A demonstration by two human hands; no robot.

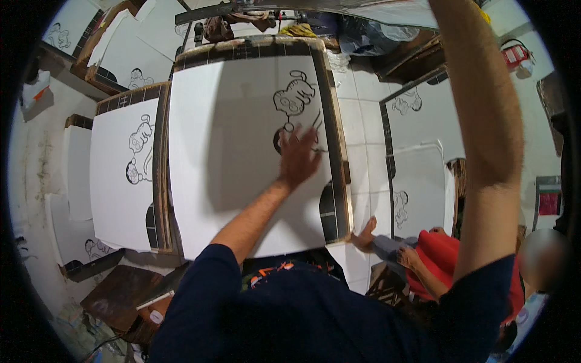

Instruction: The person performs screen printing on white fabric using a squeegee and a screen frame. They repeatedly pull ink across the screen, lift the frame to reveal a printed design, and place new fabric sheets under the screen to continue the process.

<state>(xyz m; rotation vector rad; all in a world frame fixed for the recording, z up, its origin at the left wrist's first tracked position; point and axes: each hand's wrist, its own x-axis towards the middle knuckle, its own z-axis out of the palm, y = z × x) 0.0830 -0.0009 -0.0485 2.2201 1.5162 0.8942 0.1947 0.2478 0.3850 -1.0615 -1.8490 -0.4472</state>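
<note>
A large white sheet (pixel 242 181) lies on a dark-edged board (pixel 334 121) in front of me. Black line drawings of a cartoon animal (pixel 295 97) and a second figure are printed near its right side. My left hand (pixel 298 158) is over the lower figure with its fingers spread, slightly blurred and holding nothing; I cannot tell if it touches the sheet. My right forearm (pixel 487 109) reaches up past the top edge of the picture, so that hand is hidden. Beside it, a long frame (pixel 302 7) with a translucent panel is raised above the board's far end.
To the left stands another board with a printed white sheet (pixel 115 163). More printed sheets (pixel 420 175) lie to the right, beyond a tiled floor strip (pixel 363 139). A person in red (pixel 433 260) sits at the lower right. Plastic bags (pixel 369 39) lie at the far end.
</note>
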